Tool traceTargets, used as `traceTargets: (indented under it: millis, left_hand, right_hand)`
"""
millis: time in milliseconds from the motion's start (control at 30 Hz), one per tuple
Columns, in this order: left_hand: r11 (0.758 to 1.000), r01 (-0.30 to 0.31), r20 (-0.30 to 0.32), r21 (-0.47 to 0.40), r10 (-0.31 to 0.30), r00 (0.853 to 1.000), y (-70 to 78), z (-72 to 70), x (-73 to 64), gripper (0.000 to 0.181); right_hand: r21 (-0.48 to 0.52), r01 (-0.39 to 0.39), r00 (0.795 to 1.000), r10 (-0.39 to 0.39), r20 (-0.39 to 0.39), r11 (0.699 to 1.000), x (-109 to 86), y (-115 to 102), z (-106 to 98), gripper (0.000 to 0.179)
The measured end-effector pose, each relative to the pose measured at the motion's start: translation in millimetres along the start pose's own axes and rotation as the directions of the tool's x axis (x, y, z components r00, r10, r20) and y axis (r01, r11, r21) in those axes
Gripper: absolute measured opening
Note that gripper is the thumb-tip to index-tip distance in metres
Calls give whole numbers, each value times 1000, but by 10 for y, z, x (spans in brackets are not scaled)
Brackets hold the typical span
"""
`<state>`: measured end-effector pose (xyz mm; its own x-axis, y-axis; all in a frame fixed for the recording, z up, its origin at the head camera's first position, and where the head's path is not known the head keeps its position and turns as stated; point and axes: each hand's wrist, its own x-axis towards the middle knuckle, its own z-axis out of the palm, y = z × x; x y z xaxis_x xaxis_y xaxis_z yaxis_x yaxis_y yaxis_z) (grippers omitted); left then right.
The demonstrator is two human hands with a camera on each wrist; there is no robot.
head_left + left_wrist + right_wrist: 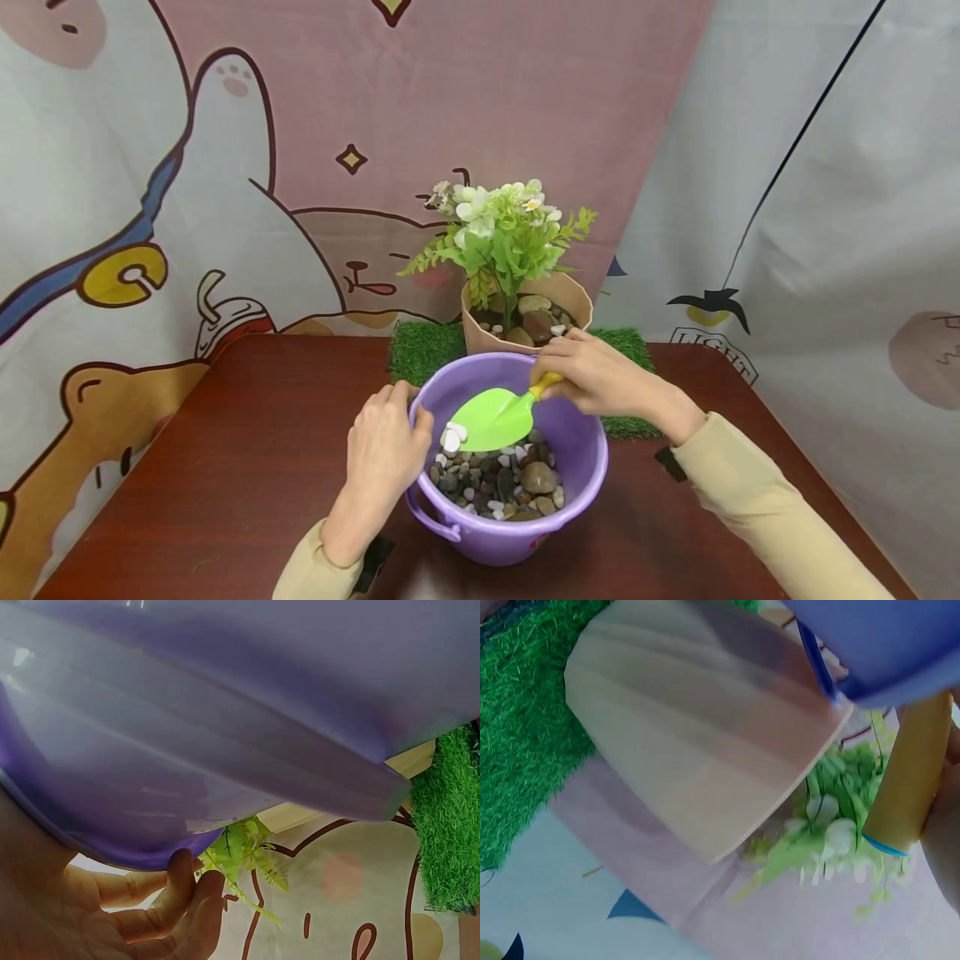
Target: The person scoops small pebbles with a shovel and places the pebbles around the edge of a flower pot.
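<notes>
A purple bucket (588, 467) stands on the table, its bottom covered with dark, brown and white pebbles (491, 487). My left hand (386, 437) grips the bucket's left rim; in the left wrist view the fingers (180, 889) bend around that edge. Inside the bucket's mouth, my right hand (600, 371) holds a small green trowel (495, 419) by its yellow handle (911, 776). The blade tilts down to the left, above the pebbles. A few white stones (452, 437) show at its tip.
Right behind the bucket is a beige flowerpot (480, 333) with white flowers and green leaves (502, 225), with stones around the stem. It stands on a strip of artificial grass (423, 350). A printed cloth (525, 100) hangs behind the brown table (285, 417).
</notes>
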<state>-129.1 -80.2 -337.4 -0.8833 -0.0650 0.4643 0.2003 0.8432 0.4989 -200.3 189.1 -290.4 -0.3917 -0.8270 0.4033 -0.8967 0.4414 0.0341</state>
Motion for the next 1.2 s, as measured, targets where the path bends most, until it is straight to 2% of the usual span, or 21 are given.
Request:
traceTargets:
  millis: [300,533,733,867,1000,1100,1200]
  left_hand:
    - [1000,11,5,1,-11,1000,-2,-9,2,20]
    - [1000,9,7,3,-9,1000,-4,-9,2,20]
    - [1000,10,8,3,-10,1000,-1,-12,3,20]
    - [1000,9,7,2,-9,1000,4,-14,3,19]
    - [1000,11,9,4,-11,1000,4,-15,3,19]
    - [1000,11,9,4,-11,1000,5,-13,2,19]
    - [1000,10,9,5,-10,1000,6,-13,1,19]
  right_hand:
    - [-110,-118,992,112,-62,987,-121,180,-161,15]
    - [-184,-262,965,255,-59,947,-208,311,-262,12]
    - [-234,-370,927,373,-36,899,-251,437,-359,10]
    - [-267,-455,880,475,9,849,-251,507,-419,9]
    - [-324,-505,839,543,34,800,-235,553,-434,10]
    - [-390,-504,833,553,16,771,-208,572,-408,11]
    - [-467,-482,847,531,-32,742,-162,593,-349,13]
